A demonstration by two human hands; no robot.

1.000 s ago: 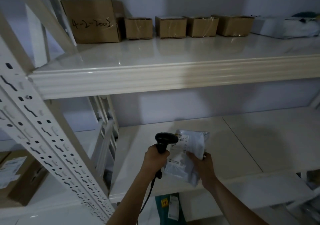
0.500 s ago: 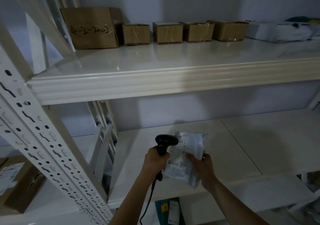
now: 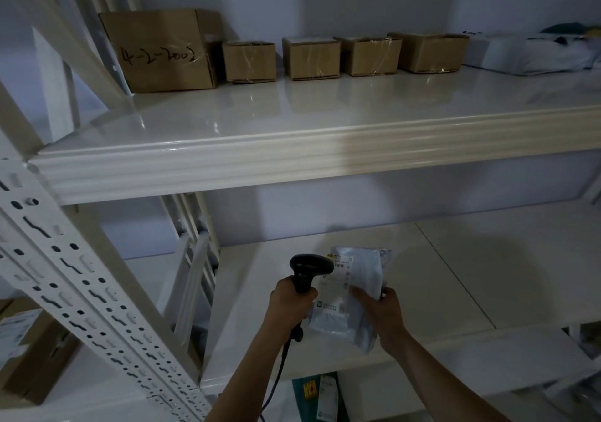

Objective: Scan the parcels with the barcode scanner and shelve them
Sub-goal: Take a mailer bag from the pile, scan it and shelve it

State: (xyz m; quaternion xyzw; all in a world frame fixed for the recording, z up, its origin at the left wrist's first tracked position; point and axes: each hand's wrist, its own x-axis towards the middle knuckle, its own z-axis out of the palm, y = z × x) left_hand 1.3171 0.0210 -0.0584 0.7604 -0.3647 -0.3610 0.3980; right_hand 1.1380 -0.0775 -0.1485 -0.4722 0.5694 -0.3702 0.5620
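My left hand (image 3: pixel 291 304) grips the handle of a black barcode scanner (image 3: pixel 309 270), whose head points right at a grey plastic mailer parcel (image 3: pixel 354 288). My right hand (image 3: pixel 379 312) holds that parcel by its right edge, label facing the scanner, above the front of the lower shelf (image 3: pixel 455 278). The upper shelf (image 3: pixel 325 119) carries a large cardboard box (image 3: pixel 162 51) with handwriting, several small taped boxes (image 3: pixel 312 59) in a row, and soft grey parcels (image 3: pixel 533 54) at the far right.
A white perforated rack upright (image 3: pixel 74 288) slants across the left foreground. A cardboard box (image 3: pixel 22 347) sits on the neighbouring rack at lower left. Below the lower shelf lies a green parcel (image 3: pixel 318 395). The scanner cable (image 3: pixel 276 376) hangs down by my left forearm.
The view has tilted down a little, so the shelves sit lower in frame. Both hands keep the scanner and the parcel together in nearly the same place.
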